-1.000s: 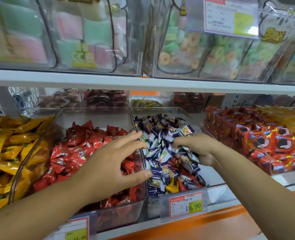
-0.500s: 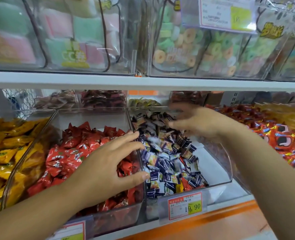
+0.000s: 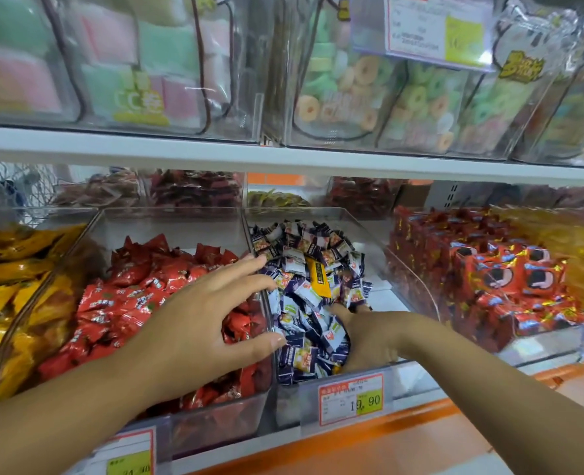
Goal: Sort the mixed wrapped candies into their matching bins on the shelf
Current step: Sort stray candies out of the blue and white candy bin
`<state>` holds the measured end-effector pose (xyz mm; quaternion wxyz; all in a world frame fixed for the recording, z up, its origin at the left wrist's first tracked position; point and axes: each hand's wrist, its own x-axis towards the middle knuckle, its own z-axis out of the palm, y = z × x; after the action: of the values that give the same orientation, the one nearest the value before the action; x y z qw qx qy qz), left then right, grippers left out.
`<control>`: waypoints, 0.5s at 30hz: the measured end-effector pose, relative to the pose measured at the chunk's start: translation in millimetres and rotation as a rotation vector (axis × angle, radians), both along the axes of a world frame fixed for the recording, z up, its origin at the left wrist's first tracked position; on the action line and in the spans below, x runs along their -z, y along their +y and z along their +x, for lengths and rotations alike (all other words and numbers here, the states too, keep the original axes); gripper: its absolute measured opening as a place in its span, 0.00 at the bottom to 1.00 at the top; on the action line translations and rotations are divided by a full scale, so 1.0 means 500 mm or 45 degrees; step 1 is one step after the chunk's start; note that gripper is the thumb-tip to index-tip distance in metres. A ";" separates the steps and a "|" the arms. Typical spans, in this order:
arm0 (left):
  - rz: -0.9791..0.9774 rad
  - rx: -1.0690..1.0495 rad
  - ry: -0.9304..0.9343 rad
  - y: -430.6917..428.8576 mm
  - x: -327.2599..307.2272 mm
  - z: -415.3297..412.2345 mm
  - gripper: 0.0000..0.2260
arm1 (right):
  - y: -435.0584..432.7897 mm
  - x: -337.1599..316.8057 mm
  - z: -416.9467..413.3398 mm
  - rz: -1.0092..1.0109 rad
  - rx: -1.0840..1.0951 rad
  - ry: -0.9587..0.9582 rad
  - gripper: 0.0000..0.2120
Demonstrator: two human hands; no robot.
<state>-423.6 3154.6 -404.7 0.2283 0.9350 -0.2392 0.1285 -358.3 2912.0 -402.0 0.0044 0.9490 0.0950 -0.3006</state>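
Note:
The middle clear bin (image 3: 369, 234) holds a heap of blue-and-white wrapped candies (image 3: 300, 255). One orange-yellow wrapped candy (image 3: 319, 277) lies on top of that heap. My right hand (image 3: 366, 337) is dug into the front of the heap, its fingers buried among the wrappers. My left hand (image 3: 204, 313) is spread flat over the red wrapped candies (image 3: 139, 293) in the bin to the left. Its fingertips reach the divider wall and its thumb lies over the blue candies. It holds nothing.
A bin of yellow wrapped candies (image 3: 6, 286) stands at far left, and red-and-gold cartoon boxes (image 3: 509, 279) fill the bin on the right. A price tag (image 3: 352, 399) hangs on the middle bin's front. The upper shelf (image 3: 283, 159) carries clear bins of pastel sweets.
My right hand came down from the back of the middle bin to its front and sank into the candies. The orange-yellow candy now shows on top. My left hand stayed put.

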 end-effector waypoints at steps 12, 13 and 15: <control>0.008 0.005 0.009 0.003 0.001 0.003 0.32 | -0.010 -0.013 0.029 1.178 0.722 0.180 0.23; 0.005 0.005 0.006 0.003 0.002 0.003 0.32 | -0.005 -0.024 0.037 1.218 0.720 0.152 0.27; 0.000 0.004 0.007 0.003 0.004 0.003 0.32 | 0.014 -0.052 0.056 1.352 0.742 0.165 0.26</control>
<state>-422.1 3156.3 -406.6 0.2290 0.9350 -0.2399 0.1255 -330.3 2918.9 -376.0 -0.5577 0.7882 -0.0316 -0.2583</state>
